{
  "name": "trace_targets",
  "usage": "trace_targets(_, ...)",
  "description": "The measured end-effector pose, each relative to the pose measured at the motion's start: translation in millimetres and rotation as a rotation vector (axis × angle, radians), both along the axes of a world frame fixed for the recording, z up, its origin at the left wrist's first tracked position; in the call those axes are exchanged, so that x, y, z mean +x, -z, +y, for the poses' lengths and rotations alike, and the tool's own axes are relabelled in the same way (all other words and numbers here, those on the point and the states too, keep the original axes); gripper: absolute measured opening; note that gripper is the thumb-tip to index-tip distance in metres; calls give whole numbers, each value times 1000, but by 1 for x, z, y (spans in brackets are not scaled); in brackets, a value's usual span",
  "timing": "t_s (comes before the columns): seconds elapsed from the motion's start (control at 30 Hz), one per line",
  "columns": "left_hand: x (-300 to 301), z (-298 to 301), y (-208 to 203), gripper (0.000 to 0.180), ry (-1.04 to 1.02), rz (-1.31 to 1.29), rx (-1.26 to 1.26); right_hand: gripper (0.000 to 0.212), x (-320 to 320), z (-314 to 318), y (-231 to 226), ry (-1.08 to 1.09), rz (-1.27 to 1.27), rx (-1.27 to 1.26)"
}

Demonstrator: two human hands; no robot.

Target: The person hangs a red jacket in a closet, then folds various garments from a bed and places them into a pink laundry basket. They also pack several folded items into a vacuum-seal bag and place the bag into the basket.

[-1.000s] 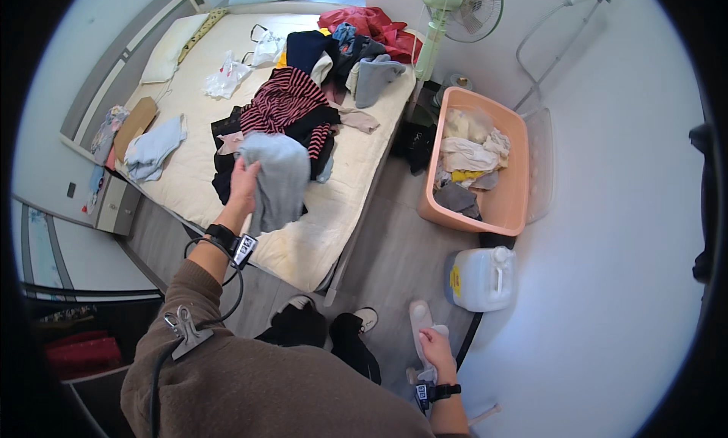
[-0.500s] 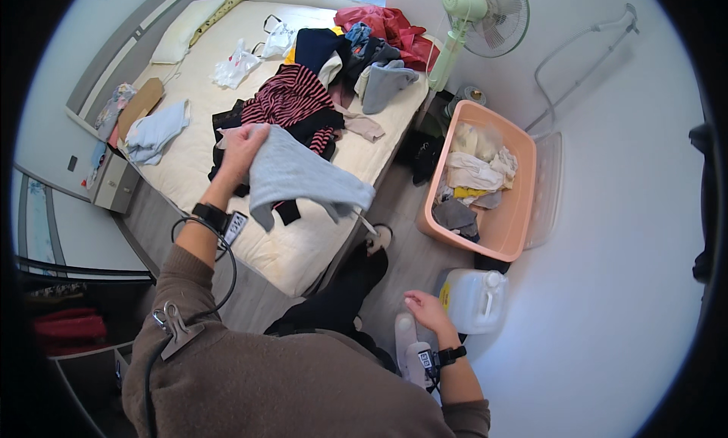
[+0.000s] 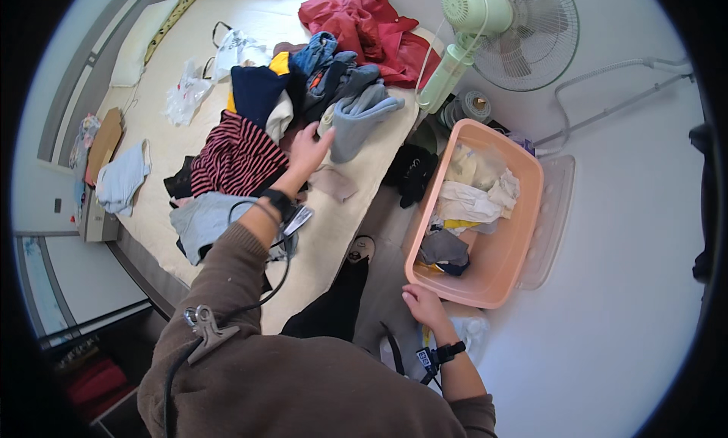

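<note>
Bed [image 3: 326,222] takes up upper L; its R edge slants down to the person's leg [image 3: 334,298], w/ bare sheet along that side. Floor [image 3: 387,244] btwn bed & tub is a narrow strip, part taken by a shoe [image 3: 364,248]. Peach tub [image 3: 497,252]: clothes far end & L side, bare bottom near R. Red jacket [image 3: 364,32] sits at bed's far R corner. Striped top [image 3: 235,153] lies mid-bed; gray cloth [image 3: 205,218] just nearer, partly hidden by L forearm. Blue-gray garment [image 3: 360,123] lies by bed's R edge. L hand [image 3: 309,151]: open, fingers apart, just beside that garment, can't tell if touching. R hand [image 3: 426,305]: loosely curled, nothing seen in it, by tub's near rim.

Vs 0.5 s ago: gray cloth hung from L hand, now on bed; L hand's at far pile; R hand, beside jug [image 3: 474,328] then, now nearer tub.
</note>
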State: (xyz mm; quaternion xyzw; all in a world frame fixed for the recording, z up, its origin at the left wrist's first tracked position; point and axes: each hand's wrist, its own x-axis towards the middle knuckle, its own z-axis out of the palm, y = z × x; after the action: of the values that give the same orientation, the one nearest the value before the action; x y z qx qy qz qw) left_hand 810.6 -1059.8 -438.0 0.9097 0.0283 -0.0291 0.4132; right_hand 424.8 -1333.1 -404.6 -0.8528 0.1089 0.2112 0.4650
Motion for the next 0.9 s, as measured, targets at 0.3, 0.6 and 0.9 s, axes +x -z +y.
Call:
trace_targets(0.3, 51, -117, 19, 73, 64, 66, 358, 26, 56, -15, 11, 85, 73, 14)
trace_targets(0.6, 31, -60, -71, 49, 747, -153, 179, 20, 137, -43, -7, 653, -79, 450)
trace_targets(0.9, -94, -121, -115, 56, 1399, -272, 224, 92, 166, -43, -5, 758, 596, 1138)
